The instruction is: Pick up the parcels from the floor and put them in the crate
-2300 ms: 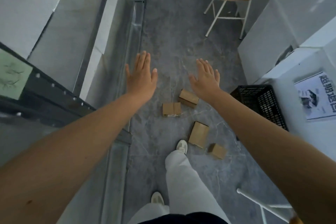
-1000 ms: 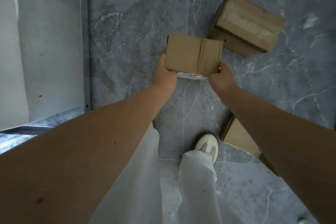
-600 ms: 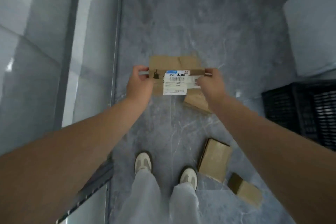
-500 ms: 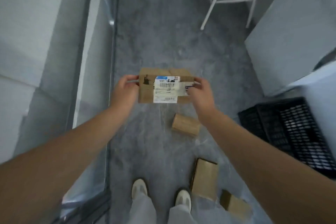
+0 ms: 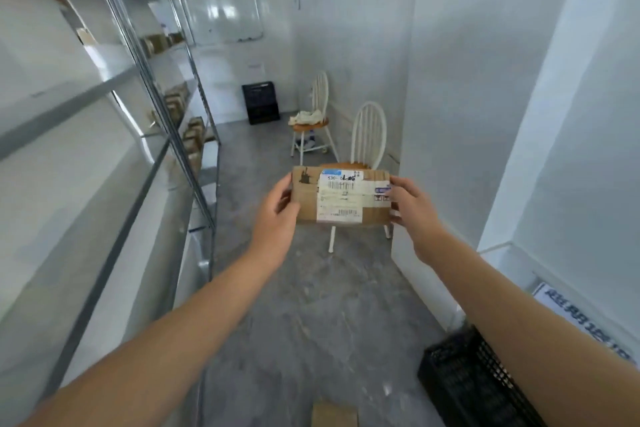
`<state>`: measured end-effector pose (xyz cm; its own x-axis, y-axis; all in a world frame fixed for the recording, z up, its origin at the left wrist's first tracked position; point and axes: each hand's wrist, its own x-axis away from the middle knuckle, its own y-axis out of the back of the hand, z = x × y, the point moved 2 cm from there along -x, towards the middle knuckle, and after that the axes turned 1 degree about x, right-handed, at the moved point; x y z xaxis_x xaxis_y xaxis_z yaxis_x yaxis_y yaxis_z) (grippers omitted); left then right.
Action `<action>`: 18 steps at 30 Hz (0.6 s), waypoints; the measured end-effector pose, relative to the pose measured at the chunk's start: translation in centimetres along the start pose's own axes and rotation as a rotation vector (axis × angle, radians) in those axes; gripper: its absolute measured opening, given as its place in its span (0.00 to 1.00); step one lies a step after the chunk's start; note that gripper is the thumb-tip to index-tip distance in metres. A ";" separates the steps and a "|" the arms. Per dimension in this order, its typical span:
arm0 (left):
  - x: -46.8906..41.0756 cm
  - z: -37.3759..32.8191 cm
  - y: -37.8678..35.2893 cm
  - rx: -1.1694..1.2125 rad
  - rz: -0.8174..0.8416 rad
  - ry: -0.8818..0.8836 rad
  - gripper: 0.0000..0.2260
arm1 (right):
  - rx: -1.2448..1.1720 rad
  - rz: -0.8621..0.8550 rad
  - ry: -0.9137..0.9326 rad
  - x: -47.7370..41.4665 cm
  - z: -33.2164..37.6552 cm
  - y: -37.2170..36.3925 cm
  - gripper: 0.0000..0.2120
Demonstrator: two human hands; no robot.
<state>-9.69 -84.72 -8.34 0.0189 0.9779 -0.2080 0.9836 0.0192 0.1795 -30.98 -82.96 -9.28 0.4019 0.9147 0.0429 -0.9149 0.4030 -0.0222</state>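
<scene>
I hold a brown cardboard parcel (image 5: 341,196) with a white shipping label in front of me at chest height. My left hand (image 5: 277,210) grips its left end and my right hand (image 5: 410,206) grips its right end. A black plastic crate (image 5: 464,381) stands on the floor at the lower right, partly hidden by my right forearm. Another parcel (image 5: 334,414) lies on the grey floor at the bottom edge, only its top showing.
Metal shelving (image 5: 149,87) with small boxes runs along the left. Two white chairs (image 5: 369,135) stand ahead by the right wall. A second black crate (image 5: 260,102) sits at the far wall. A white cabinet (image 5: 571,184) is on the right.
I bent down, gripped a parcel off the floor with both hands and lifted it. My view has risen from the floor to the room ahead; the other parcels dropped out of sight.
</scene>
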 end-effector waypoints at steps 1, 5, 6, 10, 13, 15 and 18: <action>-0.3 -0.8 -0.8 0.005 0.033 -0.003 0.21 | -0.018 -0.020 0.014 0.3 1.1 1.4 0.14; -1.5 -3.2 -4.3 0.028 0.176 -0.011 0.22 | -0.106 -0.144 0.046 2.0 2.4 6.0 0.14; -1.7 -3.3 -5.3 0.031 0.214 -0.006 0.22 | -0.114 -0.182 0.042 2.5 2.2 6.8 0.14; -2.6 -3.2 -9.6 0.081 0.335 0.041 0.22 | -0.091 -0.321 0.022 4.1 1.5 9.9 0.15; -2.4 -3.6 -13.5 0.124 0.488 0.038 0.21 | -0.055 -0.479 0.033 6.3 2.1 13.1 0.16; -1.6 -4.4 -16.1 0.175 0.622 0.018 0.21 | -0.031 -0.601 0.036 8.2 2.4 15.2 0.17; 0.6 -5.8 -19.4 0.220 0.807 -0.059 0.20 | -0.012 -0.790 0.040 12.1 2.6 18.1 0.16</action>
<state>-29.76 -83.25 -6.35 0.7354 0.6616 -0.1467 0.6766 -0.7289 0.1046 -42.80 -64.72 -6.53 0.9338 0.3575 0.0149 -0.3574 0.9339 -0.0107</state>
